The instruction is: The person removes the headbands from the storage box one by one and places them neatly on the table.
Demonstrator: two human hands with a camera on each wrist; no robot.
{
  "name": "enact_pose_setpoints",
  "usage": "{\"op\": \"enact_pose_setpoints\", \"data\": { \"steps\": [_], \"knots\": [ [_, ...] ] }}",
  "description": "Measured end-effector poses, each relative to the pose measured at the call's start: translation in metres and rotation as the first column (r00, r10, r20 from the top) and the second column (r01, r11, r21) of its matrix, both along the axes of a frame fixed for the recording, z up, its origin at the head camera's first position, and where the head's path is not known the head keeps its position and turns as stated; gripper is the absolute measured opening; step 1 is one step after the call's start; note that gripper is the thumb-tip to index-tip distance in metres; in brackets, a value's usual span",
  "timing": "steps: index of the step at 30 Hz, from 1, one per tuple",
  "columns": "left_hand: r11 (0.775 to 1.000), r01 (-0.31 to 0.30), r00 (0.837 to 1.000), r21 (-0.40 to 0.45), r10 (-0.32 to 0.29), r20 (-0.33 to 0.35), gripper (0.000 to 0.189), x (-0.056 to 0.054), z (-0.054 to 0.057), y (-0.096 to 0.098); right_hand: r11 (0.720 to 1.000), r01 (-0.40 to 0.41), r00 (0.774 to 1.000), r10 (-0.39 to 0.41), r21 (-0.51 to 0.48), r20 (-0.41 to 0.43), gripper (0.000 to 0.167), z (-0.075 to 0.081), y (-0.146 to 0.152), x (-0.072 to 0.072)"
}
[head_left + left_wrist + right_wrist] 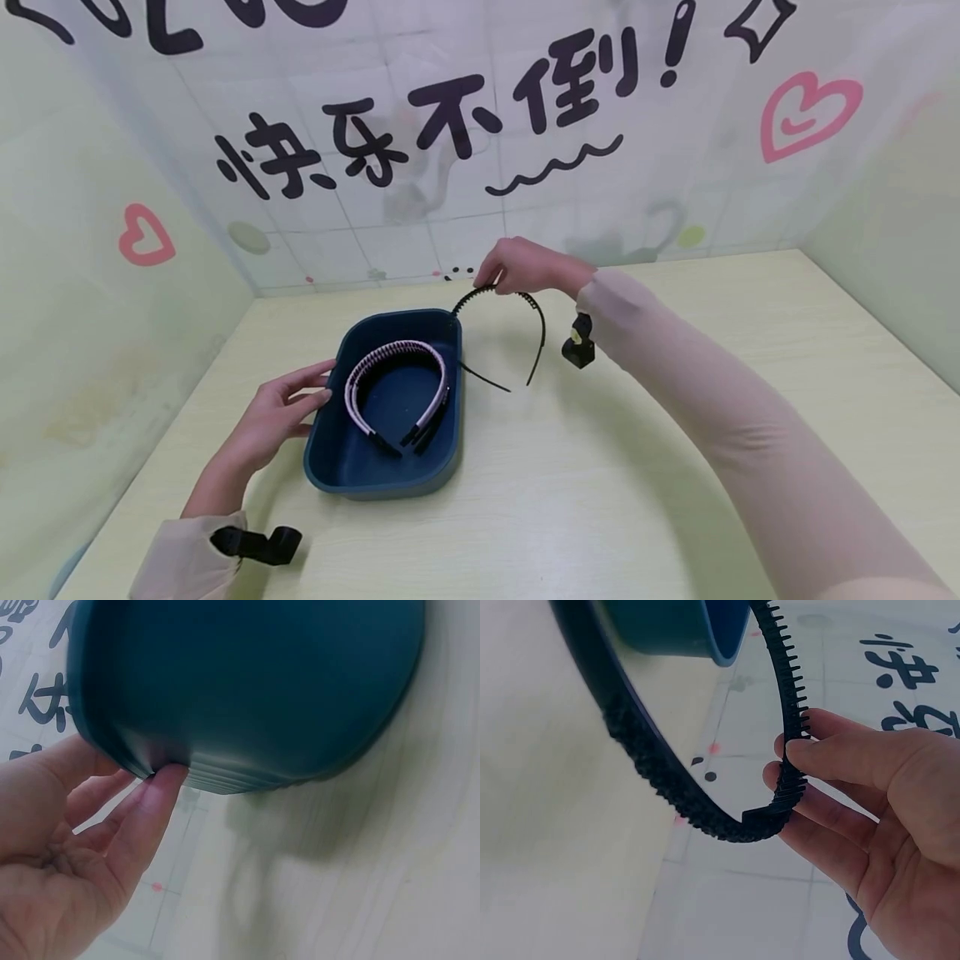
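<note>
My right hand (517,265) pinches a thin black headband (542,321) at the top of its arch, thumb on one side and fingers on the other. Small teeth line the band in the right wrist view. It hangs by the right back corner of a dark blue bin (322,477), which hides part of one leg. In the bin lie pale pinkish headbands (352,379), with dark ends and a black band close beside them. At the bin's left side, my left hand (266,417) touches the rim with its fingertips, fingers loosely extended.
The bin stands on a pale wood-grain table (570,517). Behind it rises a printed wall covering (450,225) with large dark characters and hearts. Each wrist carries a small black device, the left one (258,546) and the right one (579,342).
</note>
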State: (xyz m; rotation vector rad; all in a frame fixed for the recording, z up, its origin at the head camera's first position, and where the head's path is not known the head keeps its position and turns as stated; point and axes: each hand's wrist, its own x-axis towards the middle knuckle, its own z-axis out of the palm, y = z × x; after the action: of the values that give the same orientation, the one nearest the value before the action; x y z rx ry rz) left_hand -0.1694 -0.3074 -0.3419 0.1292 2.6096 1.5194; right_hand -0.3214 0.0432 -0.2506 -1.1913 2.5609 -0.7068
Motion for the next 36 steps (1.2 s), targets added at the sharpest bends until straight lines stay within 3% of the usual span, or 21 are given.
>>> {"op": "enact_pose_setpoints", "data": {
  "steps": [15, 36],
  "knots": [
    [1.000, -0.003, 1.000, 0.017, 0.003, 0.009, 0.055, 0.001, 0.000, -0.002, 0.999, 0.045, 0.996, -0.045, 0.001, 0.071, 0.033, -0.026, 0.017, -0.007],
    [1.000, -0.012, 1.000, 0.008, 0.012, 0.008, 0.054, -0.001, -0.001, -0.001, 0.996, 0.090, 0.991, -0.090, 0.001, 0.095, 0.032, -0.066, 0.022, -0.021]
  ]
}}
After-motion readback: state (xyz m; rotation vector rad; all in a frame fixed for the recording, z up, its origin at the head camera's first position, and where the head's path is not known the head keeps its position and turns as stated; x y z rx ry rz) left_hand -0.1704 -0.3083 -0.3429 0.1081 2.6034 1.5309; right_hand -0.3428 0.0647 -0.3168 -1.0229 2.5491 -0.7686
